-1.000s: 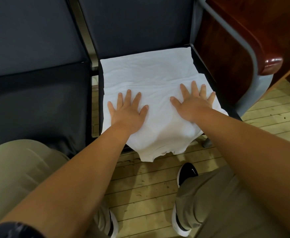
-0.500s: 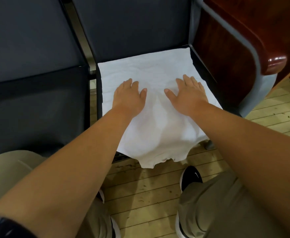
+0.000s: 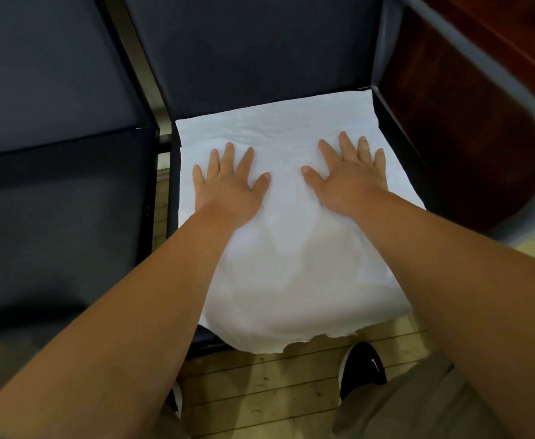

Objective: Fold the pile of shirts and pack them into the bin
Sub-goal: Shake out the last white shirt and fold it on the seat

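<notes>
Nearest to me is my black shoe (image 3: 363,365) on the wooden floor (image 3: 260,391). Just above it, the near end of the white shirt (image 3: 285,264) hangs over the front edge of the chair seat (image 3: 397,147). The rest of the shirt lies flat on this seat, and its long axis runs straight away from me toward the dark backrest (image 3: 260,52).

My left hand (image 3: 228,185) and my right hand (image 3: 345,182) both lie on the far half of the shirt, one on each side of its middle line. They are released, with straight, spread fingers pressing the cloth and gripping nothing. The right hand reaches a little farther. I think the next fold must bring the hanging end up toward my hands. I cannot see the bin.
</notes>
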{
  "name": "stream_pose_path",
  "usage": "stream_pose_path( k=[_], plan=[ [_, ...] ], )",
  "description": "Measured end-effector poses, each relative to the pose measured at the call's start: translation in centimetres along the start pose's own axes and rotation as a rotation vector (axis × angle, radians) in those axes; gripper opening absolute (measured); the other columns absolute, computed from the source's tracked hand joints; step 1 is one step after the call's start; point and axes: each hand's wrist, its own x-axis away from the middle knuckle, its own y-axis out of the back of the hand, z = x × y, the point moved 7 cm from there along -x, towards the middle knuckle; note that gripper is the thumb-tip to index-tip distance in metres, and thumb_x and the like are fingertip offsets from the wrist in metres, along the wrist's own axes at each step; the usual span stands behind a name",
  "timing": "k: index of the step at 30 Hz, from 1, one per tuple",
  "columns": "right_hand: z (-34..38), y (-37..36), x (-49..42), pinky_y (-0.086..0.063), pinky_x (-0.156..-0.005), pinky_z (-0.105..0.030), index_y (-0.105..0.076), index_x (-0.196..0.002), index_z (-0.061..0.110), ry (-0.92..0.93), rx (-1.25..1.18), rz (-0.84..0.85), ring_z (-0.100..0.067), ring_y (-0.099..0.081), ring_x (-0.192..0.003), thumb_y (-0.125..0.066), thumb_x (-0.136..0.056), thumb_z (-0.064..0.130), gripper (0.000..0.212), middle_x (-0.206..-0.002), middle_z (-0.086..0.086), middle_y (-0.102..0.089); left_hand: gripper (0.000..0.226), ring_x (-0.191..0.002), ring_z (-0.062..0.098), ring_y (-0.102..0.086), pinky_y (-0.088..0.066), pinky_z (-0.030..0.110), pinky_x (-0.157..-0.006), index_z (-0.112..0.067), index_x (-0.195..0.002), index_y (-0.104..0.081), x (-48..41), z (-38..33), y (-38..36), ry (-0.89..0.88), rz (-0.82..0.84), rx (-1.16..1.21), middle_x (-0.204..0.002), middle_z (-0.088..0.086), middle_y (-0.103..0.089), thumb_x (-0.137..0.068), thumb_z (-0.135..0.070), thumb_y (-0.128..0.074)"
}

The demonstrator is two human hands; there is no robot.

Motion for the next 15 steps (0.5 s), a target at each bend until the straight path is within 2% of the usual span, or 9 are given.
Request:
stream_pose_path(
  k=[10, 15],
  plan=[
    [0.2, 0.5, -1.3, 0.009, -0.128, -0.058, 0.001, -0.166, 0.044, -0.015, -0.026, 0.007, -0.03, 0.015, -0.161, -0.011, -0.09, 0.087, 0.088, -0.176, 0.004, 0.014, 0.073, -0.16, 0.025, 0.021, 0.011, 0.055, -0.128, -0.044, -0.165, 0.009, -0.6, 0.3, 0.6, 0.017, 0.048, -0.01, -0.174, -0.005, 0.021, -0.101, -0.074, -0.008],
    [-0.4, 1.4, 1.1, 0.008, -0.128, -0.057, 0.0, -0.166, 0.044, -0.015, -0.053, 0.03, -0.031, 0.014, -0.162, -0.014, -0.092, 0.087, 0.088, -0.175, 0.003, 0.016, 0.073, -0.161, 0.027, 0.016, 0.006, 0.052, -0.13, -0.034, -0.168, 0.003, 1.5, 0.9, 1.8, 0.056, 0.112, 0.049, -0.175, 0.0, 0.017, -0.105, -0.067, -0.016]
  ],
)
